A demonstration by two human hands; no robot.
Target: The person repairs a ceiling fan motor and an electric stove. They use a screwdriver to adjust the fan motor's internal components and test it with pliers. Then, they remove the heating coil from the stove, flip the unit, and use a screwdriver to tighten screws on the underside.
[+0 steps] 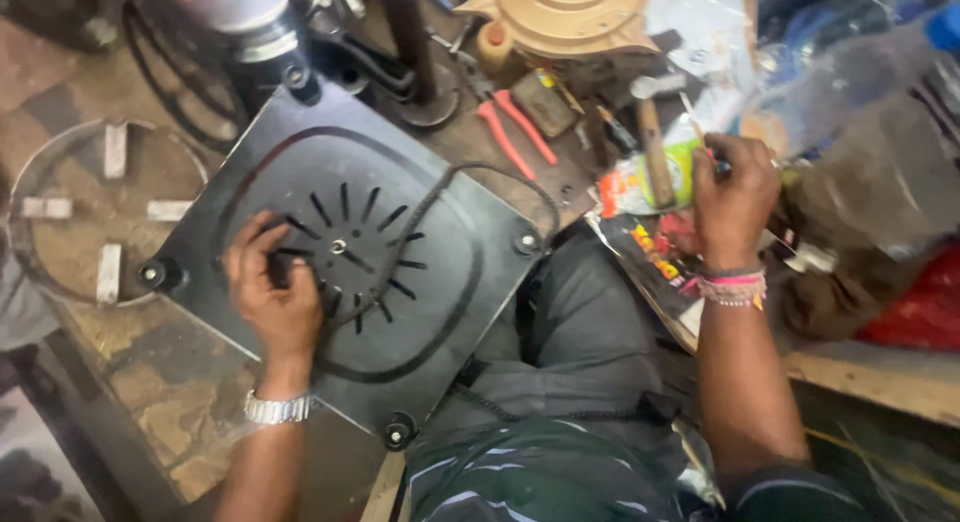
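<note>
Left hand (275, 292) flat on black plate (440, 282), fingers spread at vent slots. Right hand (733, 197) closed round thin tool (700, 132), above hammer (652, 147).

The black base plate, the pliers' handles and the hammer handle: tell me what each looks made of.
Black base plate: likely painted sheet metal; dull sheen, pressed groove, cut vent slots; the left hand rests on it.
Pliers' handles: apparently red plastic or rubber sleeves, smooth and uniformly coloured.
Hammer handle: probably wood, brown and matt, under a grey metallic-looking head.

Left hand (275, 287) flat, fingers curled; right hand (733, 197) outstretched, grip pinched closed
</note>
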